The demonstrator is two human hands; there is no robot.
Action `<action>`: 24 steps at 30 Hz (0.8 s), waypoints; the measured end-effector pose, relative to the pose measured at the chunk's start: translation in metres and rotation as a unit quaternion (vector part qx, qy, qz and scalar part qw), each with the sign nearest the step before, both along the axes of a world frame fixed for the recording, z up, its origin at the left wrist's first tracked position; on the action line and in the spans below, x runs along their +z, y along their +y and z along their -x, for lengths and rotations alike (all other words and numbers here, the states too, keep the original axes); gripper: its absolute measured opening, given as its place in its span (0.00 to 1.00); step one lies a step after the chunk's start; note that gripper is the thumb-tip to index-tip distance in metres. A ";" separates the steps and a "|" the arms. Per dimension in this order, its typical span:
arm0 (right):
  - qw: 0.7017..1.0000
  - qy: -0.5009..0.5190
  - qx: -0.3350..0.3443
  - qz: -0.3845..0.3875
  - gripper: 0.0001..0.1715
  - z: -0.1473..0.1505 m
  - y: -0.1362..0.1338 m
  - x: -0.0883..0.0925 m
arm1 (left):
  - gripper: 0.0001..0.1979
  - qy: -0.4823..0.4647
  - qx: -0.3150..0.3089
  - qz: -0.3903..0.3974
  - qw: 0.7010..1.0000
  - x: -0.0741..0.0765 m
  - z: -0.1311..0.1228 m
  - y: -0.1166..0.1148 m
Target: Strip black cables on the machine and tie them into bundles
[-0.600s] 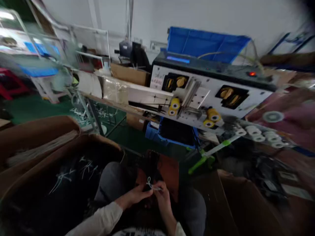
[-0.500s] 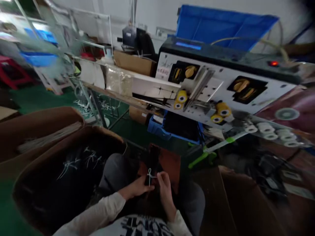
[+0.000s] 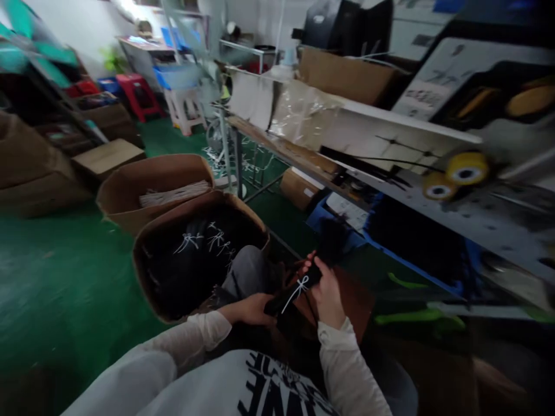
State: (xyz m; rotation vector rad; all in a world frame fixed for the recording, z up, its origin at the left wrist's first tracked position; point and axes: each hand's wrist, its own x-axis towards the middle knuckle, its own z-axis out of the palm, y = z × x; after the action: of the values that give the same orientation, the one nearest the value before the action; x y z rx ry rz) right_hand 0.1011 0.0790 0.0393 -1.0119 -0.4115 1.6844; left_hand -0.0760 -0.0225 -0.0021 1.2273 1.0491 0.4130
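A black bundle (image 3: 321,254) of thin strands, bound with a white tie (image 3: 297,287), lies slanted across my lap. My right hand (image 3: 326,293) is wrapped round its middle beside the tie. Lower down, my left hand (image 3: 254,308) grips the bundle's near end. Just left of my knees stands a brown cardboard box (image 3: 173,215) filled with more black bundles with white ties.
A second cardboard box (image 3: 130,184) with pale strands stands behind the first on the green floor (image 3: 56,277). A bench with a white machine and yellow rollers (image 3: 463,169) runs along the right. Red stools (image 3: 134,92) and more boxes stand far left.
The view has swung left and down. The bundle now points up to the right, with my right hand gripping its middle instead of pinching the tie.
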 end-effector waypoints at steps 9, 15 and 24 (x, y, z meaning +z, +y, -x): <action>0.998 -0.043 0.051 0.009 0.09 0.096 0.042 -0.009 | 0.10 0.018 0.094 0.057 0.994 -0.008 0.105 -0.060; 0.964 -0.057 0.254 -0.058 0.14 0.184 0.070 0.024 | 0.16 0.059 0.272 0.038 0.960 -0.017 0.139 -0.095; 0.828 -0.288 0.315 -0.365 0.27 0.089 0.070 0.079 | 0.22 0.187 0.426 0.098 0.880 -0.072 0.203 -0.055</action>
State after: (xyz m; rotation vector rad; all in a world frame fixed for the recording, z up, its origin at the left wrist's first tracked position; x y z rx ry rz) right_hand 0.0121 0.1492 0.1182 -0.7995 -1.8065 1.4921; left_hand -0.2785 -0.0775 -0.0746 0.6093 1.9171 0.7326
